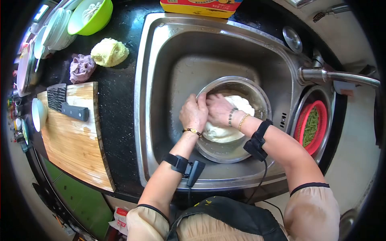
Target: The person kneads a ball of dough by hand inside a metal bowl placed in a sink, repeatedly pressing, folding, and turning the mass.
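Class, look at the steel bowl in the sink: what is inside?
White dough, with the left hand and right hand on top. The dough beneath the hands and the bottom of the steel bowl are covered.

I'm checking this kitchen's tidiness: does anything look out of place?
The yellow dough lump and purple dough lump lie bare on the black counter, not in bowls. Nothing looks spilled or damaged.

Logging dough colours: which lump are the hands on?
The white dough in the steel bowl in the sink; the yellow lump and purple lump lie untouched on the counter.
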### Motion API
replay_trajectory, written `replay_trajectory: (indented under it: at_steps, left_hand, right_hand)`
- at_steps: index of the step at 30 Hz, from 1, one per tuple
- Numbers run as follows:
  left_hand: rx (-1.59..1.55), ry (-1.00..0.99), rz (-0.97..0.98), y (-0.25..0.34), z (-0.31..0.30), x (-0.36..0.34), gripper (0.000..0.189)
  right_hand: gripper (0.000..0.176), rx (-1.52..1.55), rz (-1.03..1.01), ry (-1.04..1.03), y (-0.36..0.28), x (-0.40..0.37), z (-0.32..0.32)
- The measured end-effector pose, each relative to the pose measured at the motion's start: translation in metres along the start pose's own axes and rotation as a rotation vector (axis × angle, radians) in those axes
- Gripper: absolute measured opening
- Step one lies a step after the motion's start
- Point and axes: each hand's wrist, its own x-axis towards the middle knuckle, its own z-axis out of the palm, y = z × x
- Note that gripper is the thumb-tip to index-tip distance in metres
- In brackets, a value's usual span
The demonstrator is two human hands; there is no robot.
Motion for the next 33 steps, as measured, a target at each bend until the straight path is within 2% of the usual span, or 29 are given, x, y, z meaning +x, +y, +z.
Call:
replay_trajectory:
  at_steps: [1,3,4,6,9,11,13,15,16,18,19,21,22,25,27,29,30,33]
  left_hand:
    - [0.01,-0.001,-0.004,0.001,0.0,0.001,0.043]
    - [-0.004,-0.002,-0.013,0.004,-0.002,0.001,0.043]
    - [-0.002,-0.013,-0.006,0.002,-0.002,0.001,0.043]
    - [0.026,-0.023,-0.006,0.0,-0.001,0.002,0.042]
    - [-0.004,0.033,0.04,-0.002,0.002,0.001,0.041]
    - [-0.003,0.016,0.036,-0.001,0.0,0.001,0.041]
    - [-0.005,-0.004,0.032,0.0,-0.002,0.0,0.04]
    - [0.002,0.011,0.044,0.001,-0.002,0.0,0.04]
    - [0.011,0.008,0.05,-0.001,-0.002,0.0,0.04]
    - [0.01,0.01,0.06,-0.001,-0.002,0.0,0.04]
    - [0.013,0.016,0.064,-0.002,-0.001,-0.001,0.04]
    - [0.016,0.028,0.072,-0.002,-0.001,-0.002,0.04]
    - [0.019,0.046,0.076,-0.002,0.0,-0.002,0.04]
    - [0.047,0.029,0.058,-0.005,0.002,0.0,0.04]
    - [0.042,0.026,0.051,-0.005,0.002,0.0,0.04]
    - [0.035,0.024,0.053,-0.004,0.002,0.001,0.04]
    - [0.032,0.022,0.053,-0.004,0.002,0.001,0.041]
    - [0.026,0.022,0.047,-0.003,0.001,0.0,0.041]
  right_hand:
    - [0.032,0.084,0.017,-0.079,-0.007,0.006,0.0]
    - [0.036,0.109,0.034,-0.457,-0.029,0.019,-0.004]
    - [0.036,0.099,0.028,-0.454,-0.036,0.023,-0.01]
    - [0.038,-0.177,-0.032,-0.654,-0.057,0.027,-0.033]
    - [0.04,-0.321,-0.029,-0.719,-0.073,0.018,-0.034]
    - [0.036,-0.415,-0.065,-0.65,-0.072,-0.012,-0.02]
    - [0.033,-0.354,-0.191,-0.293,-0.071,-0.056,-0.027]
    - [0.03,-0.133,-0.22,-0.116,-0.065,-0.093,-0.044]
    - [0.03,-0.137,-0.215,-0.116,-0.062,-0.113,-0.056]
    - [0.03,-0.059,-0.12,0.038,-0.057,-0.146,-0.077]
    - [0.03,-0.063,-0.117,0.038,-0.053,-0.151,-0.08]
    - [0.03,-0.142,0.152,0.184,-0.049,-0.156,-0.083]
    - [0.029,-0.152,0.248,0.171,-0.041,-0.15,-0.08]
    - [0.023,-0.155,0.278,0.203,-0.04,-0.137,-0.073]
    - [0.018,-0.169,0.278,0.154,-0.047,-0.131,-0.068]
    - [0.023,-0.108,0.161,0.37,-0.047,-0.125,-0.053]
    - [0.03,-0.122,0.174,0.287,-0.048,-0.126,-0.05]
    - [0.031,-0.159,0.205,0.328,-0.044,-0.122,-0.046]
